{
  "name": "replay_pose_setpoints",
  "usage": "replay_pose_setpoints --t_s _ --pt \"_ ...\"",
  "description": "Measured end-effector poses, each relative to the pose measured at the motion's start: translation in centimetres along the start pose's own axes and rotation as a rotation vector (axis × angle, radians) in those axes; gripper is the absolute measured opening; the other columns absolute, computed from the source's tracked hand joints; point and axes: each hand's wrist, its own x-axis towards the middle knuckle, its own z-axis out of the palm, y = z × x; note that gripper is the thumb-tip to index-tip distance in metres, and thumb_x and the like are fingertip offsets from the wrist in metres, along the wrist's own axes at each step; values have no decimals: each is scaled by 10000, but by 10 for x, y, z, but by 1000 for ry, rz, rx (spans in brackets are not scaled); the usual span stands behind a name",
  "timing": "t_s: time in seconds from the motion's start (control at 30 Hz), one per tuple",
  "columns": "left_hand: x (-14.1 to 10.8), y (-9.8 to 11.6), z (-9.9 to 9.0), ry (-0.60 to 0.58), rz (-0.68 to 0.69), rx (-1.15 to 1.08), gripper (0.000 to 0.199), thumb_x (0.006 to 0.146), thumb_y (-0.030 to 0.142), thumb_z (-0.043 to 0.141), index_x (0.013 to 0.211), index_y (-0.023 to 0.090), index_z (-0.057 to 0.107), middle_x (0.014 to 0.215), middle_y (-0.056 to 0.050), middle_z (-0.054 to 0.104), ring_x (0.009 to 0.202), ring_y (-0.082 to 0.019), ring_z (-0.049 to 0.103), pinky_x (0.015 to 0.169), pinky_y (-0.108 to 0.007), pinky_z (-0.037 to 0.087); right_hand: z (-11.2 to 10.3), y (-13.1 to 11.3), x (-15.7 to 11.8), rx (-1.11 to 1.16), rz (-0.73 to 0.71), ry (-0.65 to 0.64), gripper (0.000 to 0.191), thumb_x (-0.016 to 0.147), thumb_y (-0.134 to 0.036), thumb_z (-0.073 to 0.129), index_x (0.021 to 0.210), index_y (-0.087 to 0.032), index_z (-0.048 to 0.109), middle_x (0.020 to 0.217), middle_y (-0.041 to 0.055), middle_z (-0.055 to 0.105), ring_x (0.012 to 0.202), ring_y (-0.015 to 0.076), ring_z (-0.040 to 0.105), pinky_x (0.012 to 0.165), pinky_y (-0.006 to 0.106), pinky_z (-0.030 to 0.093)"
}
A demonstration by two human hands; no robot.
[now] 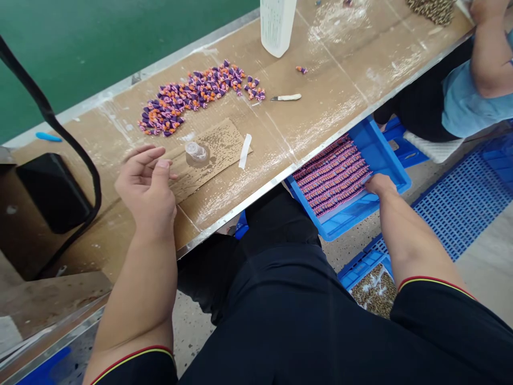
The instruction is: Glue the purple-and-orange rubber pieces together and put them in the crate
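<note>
Nearest: black short sleeves (134, 371) with red-and-yellow trim, over a black-clad lap (276, 230).
Left hand (146, 184): open above a cardboard sheet (210, 158) on the bench, fingers apart and slightly curled, no held item visible.
Right hand (380, 185): reaches down below the bench edge, fingertips against pink-and-purple braided strips (332, 174); whether they are clamped on a strip cannot be told.
Braided strips: lying in neat parallel rows inside a blue plastic crate (390, 166), under the bench's metal edge (280, 179).
On the cardboard sheet: a small clear plastic cup (196, 152); a white paper strip (245, 151) lies just beside the sheet.
Workbench (332, 96): dusted with white powder; holds a heap of small purple-and-orange pieces (192, 99), a white-handled craft knife (286, 97) and a white plastic bottle (276, 27).
Floor: a blue mesh pallet (460, 206) at right.
Co-worker (468, 96): seated at upper right in a light blue shirt, well apart from both hands.
</note>
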Motion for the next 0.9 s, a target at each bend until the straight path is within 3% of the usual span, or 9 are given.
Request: replay_pose_setpoints --t_s 0.43,0.63,0.9 --pt "0 7 2 9 -50 102 182 829 183 781 1005 140 796 1198 -87 745 802 -120 658 594 -241 570 -4 -1 -6 -43 -8 -33 491 928 -182 718 1382 -37 838 1334 313 819 1267 402 811 988 419 680" --pt "-1 6 0 2 -22 23 222 784 124 755 997 138 817 1187 -93 761 787 -120 654 597 -238 570 -7 -3 -7 -61 -23 -52 471 851 -134 783 1309 -61 865 1270 293 839 1257 412 816 998 416 679" --pt "-1 5 -2 -4 -24 62 216 803 122 760 1008 139 825 1200 -83 765 796 -101 657 605 -215 599 -10 -4 -11 -54 -77 -51 367 885 -151 742 1216 -96 890 1228 273 844 1251 412 808 976 409 656"
